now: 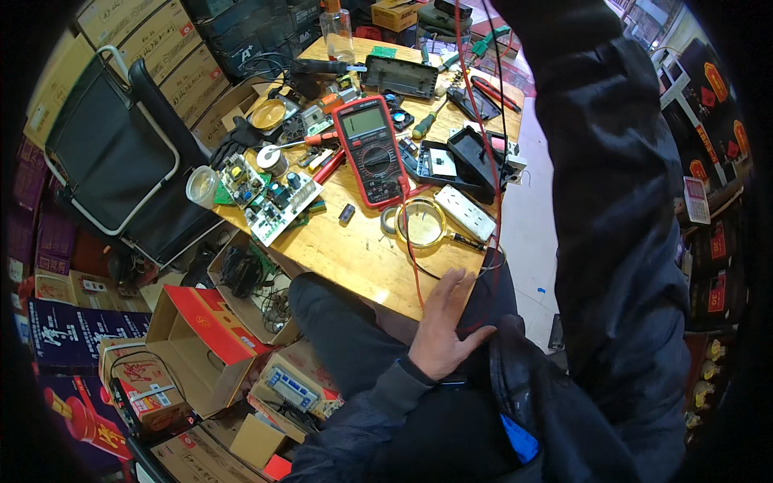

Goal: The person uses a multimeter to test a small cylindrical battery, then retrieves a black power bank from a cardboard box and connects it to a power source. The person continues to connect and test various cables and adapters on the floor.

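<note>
Evidently idle, the left hand point(441, 326) lies flat with fingers spread on the lap, at six o'clock from the red multimeter point(370, 149), whose red lead point(411, 249) trails past it; the right hand is out of sight.

Worktop point(354, 258): wooden, crowded with electronics parts.
Multimeter point(370, 149): red case, lying flat near the middle.
Circuit boards point(270, 197): at the left edge, beside a solder spool point(272, 159).
Magnifier point(420, 223): round, brass-rimmed, just beside a white power strip point(465, 212).
Folding chair point(113, 145): black, left of the worktop.
Cardboard boxes point(201, 338): open on the floor below.
</note>
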{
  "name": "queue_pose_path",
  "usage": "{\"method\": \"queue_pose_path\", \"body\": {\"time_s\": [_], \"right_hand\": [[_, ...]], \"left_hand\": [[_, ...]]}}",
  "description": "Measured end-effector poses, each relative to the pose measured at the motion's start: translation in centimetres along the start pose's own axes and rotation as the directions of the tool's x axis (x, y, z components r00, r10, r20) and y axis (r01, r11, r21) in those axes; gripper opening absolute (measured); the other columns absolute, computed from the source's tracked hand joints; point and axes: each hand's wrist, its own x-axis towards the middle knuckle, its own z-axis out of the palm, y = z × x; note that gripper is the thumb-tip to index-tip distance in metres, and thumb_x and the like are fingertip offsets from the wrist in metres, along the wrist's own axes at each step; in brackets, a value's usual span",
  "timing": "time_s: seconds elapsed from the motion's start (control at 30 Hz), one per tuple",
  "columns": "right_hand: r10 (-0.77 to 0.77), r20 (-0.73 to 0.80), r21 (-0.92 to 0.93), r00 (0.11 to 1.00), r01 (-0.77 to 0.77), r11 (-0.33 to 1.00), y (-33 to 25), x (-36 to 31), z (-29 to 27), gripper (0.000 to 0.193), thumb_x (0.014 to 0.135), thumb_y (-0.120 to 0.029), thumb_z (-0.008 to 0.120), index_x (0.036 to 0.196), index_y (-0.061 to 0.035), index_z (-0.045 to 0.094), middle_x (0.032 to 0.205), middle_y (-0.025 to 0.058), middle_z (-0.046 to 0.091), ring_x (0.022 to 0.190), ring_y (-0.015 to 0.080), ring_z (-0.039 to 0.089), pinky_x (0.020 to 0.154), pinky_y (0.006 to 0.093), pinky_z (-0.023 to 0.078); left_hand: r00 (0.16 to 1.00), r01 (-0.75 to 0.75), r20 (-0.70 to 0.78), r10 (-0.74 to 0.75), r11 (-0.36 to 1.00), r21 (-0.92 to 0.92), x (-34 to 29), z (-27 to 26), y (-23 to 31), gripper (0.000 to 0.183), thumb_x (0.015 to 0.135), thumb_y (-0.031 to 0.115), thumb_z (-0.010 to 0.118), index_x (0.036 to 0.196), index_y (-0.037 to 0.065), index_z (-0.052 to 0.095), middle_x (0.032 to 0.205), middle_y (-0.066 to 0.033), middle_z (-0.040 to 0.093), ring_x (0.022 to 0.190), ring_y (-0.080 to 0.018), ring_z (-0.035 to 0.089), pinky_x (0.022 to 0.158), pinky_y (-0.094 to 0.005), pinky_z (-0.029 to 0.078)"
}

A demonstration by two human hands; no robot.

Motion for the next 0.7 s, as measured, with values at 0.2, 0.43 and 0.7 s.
{"method": "queue_pose_path", "body": {"time_s": [0.2, 0.43, 0.7], "right_hand": [[0.14, 0.553, 0.08, 0.822, -0.219, 0.973, -4.5, -7.3, 8.0, 0.023, 0.103, -0.021, 0.055, 0.099, -0.0035, 0.069, 0.078, 0.0166, 0.066, 0.072, 0.0284, 0.069, 0.064, 0.0437, 0.055], [-0.027, 0.836, 0.276, 0.548, -0.378, 0.884, -9.8, -19.5, 7.6, 0.028, 0.108, -0.026, 0.05, 0.099, -0.0053, 0.066, 0.069, 0.022, 0.059, 0.071, 0.0416, 0.068, 0.063, 0.0516, 0.053], [0.055, 0.925, -0.379, -0.375, -0.911, 0.164, -16.1, -24.9, 2.7, 0.038, 0.092, -0.023, 0.079, 0.074, 0.0097, 0.069, 0.066, 0.0147, 0.069, 0.048, 0.0233, 0.066, 0.044, 0.038, 0.055]], "left_hand": [[0.986, 0.008, -0.166, -0.012, 1.0, -0.023, 0.9, -0.6, -1.7, 0.074, 0.083, 0.011, 0.085, 0.149, 0.004, 0.053, 0.148, -0.0229, 0.052, 0.139, -0.04, 0.051, 0.116, -0.0437, 0.043], [0.882, 0.044, -0.464, -0.078, 0.996, -0.083, 1.9, -3.7, -5.7, 0.014, 0.089, 0.003, 0.078, 0.097, 0.002, 0.067, 0.091, -0.0113, 0.061, 0.076, -0.024, 0.062, 0.068, -0.0341, 0.052], [0.87, 0.009, -0.493, -0.001, 1.0, 0.015, 2.4, -3.3, -7.8, 0.012, 0.09, 0.002, 0.077, 0.09, 0.003, 0.065, 0.077, -0.0069, 0.056, 0.054, -0.014, 0.051, 0.052, -0.0285, 0.042]]}}
